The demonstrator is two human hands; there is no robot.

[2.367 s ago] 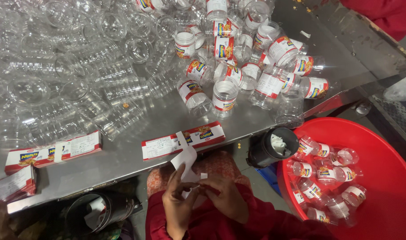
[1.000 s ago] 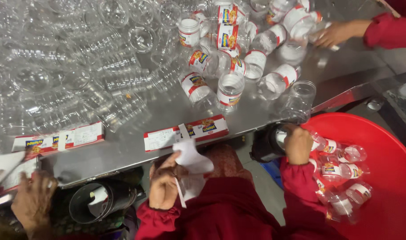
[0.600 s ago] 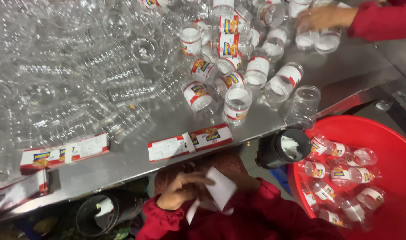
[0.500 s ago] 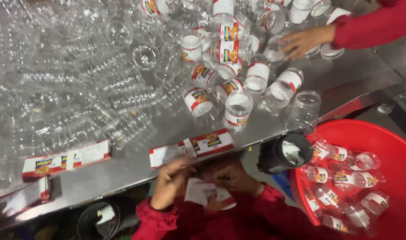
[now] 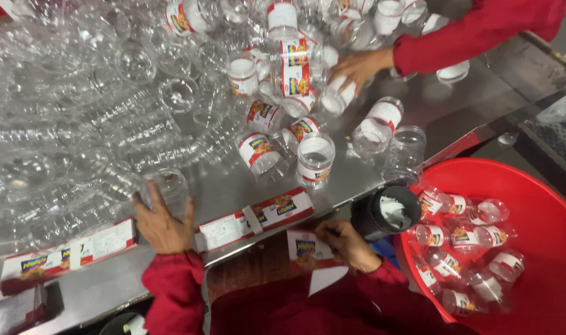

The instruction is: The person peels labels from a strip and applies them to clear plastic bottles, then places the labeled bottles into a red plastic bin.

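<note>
The left hand [image 5: 162,223] lies flat on the steel table [image 5: 475,105], fingers spread, its fingertips at a clear unlabelled jar [image 5: 168,185] lying on its side; whether they touch it cannot be told. The right hand [image 5: 345,243] is below the near table edge, over the lap, fingers pinched together on a loose label [image 5: 304,249] with a red-and-yellow print.

On the table just right of the left hand, a strip of labels [image 5: 255,218] lies along the near edge; a second strip [image 5: 66,254] lies left of it, also at the edge. The left and far parts of the table are crowded with clear jars [image 5: 66,124], leaving bare steel only in a band along the near edge and at the right end. Labelled jars [image 5: 283,111] cluster in the middle; one stands upright [image 5: 315,160] near the edge, with another clear jar [image 5: 405,149] right of it.

At far right another person's hand [image 5: 357,67], in a red sleeve, rests on a jar in the pile.

Below the table's right end sits a red tub [image 5: 543,217] holding labelled jars, and a black cup [image 5: 385,214] of white scraps is between the tub and the right hand.
</note>
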